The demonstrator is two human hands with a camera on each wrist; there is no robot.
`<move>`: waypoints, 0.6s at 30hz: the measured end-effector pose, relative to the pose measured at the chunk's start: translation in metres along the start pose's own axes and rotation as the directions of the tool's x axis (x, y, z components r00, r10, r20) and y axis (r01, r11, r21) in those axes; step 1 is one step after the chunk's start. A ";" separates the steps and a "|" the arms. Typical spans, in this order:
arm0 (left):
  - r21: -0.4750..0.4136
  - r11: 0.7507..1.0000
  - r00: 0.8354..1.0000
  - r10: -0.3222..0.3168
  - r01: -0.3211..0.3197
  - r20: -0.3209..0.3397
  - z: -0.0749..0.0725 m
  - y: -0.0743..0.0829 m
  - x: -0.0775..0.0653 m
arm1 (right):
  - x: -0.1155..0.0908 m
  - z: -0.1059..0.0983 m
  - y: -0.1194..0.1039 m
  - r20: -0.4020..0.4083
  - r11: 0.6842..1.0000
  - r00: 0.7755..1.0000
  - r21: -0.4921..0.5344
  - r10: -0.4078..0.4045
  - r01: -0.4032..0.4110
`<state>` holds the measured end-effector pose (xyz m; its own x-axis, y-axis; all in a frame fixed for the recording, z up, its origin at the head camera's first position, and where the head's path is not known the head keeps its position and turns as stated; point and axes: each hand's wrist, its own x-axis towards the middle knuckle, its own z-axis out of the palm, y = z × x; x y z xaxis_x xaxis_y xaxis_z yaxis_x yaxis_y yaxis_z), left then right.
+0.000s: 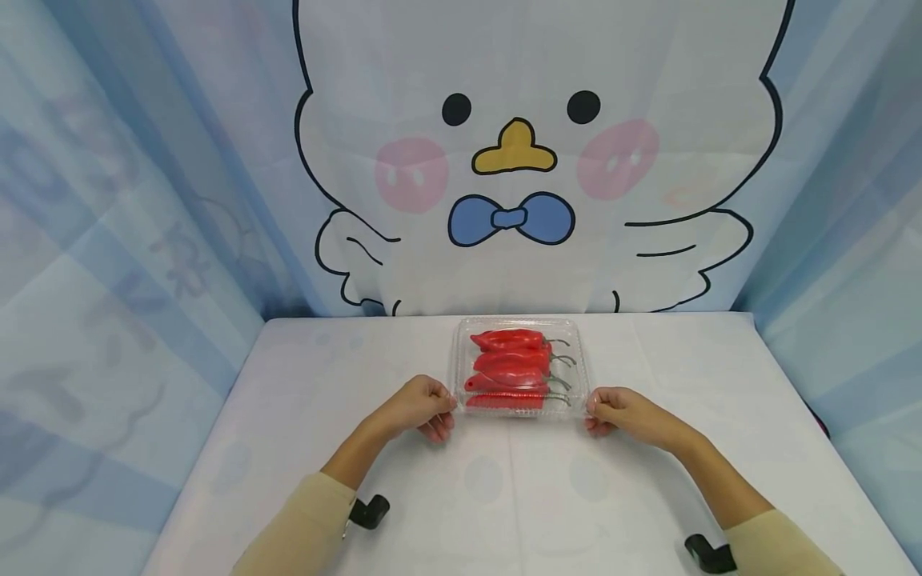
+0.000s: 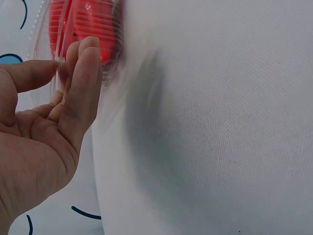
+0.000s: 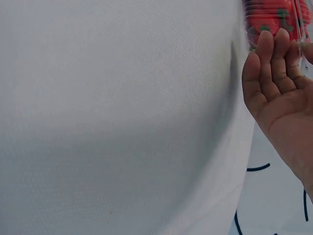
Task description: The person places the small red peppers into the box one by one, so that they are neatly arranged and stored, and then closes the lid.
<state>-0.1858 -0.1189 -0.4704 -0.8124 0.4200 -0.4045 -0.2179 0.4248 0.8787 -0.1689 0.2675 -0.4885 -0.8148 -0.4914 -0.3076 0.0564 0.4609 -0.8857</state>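
A clear plastic box (image 1: 579,352) with several red peppers (image 1: 510,358) in it is at the far middle of the white table. The peppers lie side by side, their green stems toward the right. At the box's near left corner my left hand (image 1: 421,406) pinches the rim between thumb and finger. My right hand (image 1: 625,414) pinches the near right corner the same way. In the left wrist view, the left thumb and forefinger meet on the clear rim (image 2: 59,61). The right wrist view cuts off the right thumb at its edge.
White cloth covers the table (image 1: 519,496). Behind it hangs a curtain (image 1: 519,272) with a cartoon bird, and blue-and-white curtains (image 1: 108,280) flank both sides. A black wrist device (image 1: 370,512) sticks out by the left sleeve, another (image 1: 709,554) by the right.
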 end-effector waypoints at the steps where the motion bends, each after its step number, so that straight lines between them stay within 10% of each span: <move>1: 0.000 1.000 1.000 -0.001 0.001 -0.001 0.000 0.000 0.000 | 0.000 0.000 0.000 -0.001 1.000 1.000 -0.003 -0.003 0.003; 18: 0.011 1.000 1.000 -0.014 0.014 -0.010 0.001 -0.003 0.003 | 0.002 -0.002 0.004 0.022 1.000 1.000 0.012 -0.004 0.003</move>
<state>-0.1871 -0.1184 -0.4744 -0.8149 0.4057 -0.4139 -0.2231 0.4396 0.8701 -0.1714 0.2693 -0.4917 -0.8018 -0.5097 -0.3121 0.0603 0.4505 -0.8907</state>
